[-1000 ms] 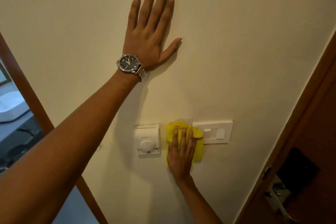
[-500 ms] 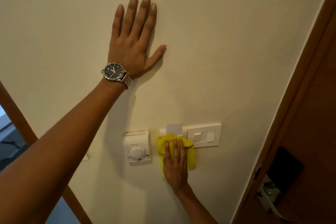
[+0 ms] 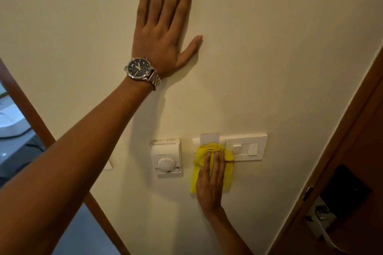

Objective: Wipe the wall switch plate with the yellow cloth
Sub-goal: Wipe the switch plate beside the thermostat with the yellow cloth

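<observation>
A white switch plate [image 3: 246, 147] is fixed low on the cream wall, with two rockers on its right half. My right hand [image 3: 210, 184] presses a yellow cloth [image 3: 207, 151] flat against the plate's left end, fingers straight and pointing up. The cloth hides the plate's left part and hangs down below it. A small white card slot [image 3: 209, 137] shows just above the cloth. My left hand [image 3: 163, 27] lies flat on the wall high above, fingers spread, holding nothing. A steel watch sits on that wrist.
A white thermostat [image 3: 167, 157] with a round dial is mounted left of the cloth. A brown door [image 3: 352, 172] with a metal lever handle [image 3: 321, 223] stands at the right. A brown door frame [image 3: 31, 114] runs diagonally at the left.
My right hand slid the cloth down from the plate's top edge and stays low on its left end. The view shifted; my left hand stays flat on the wall.
</observation>
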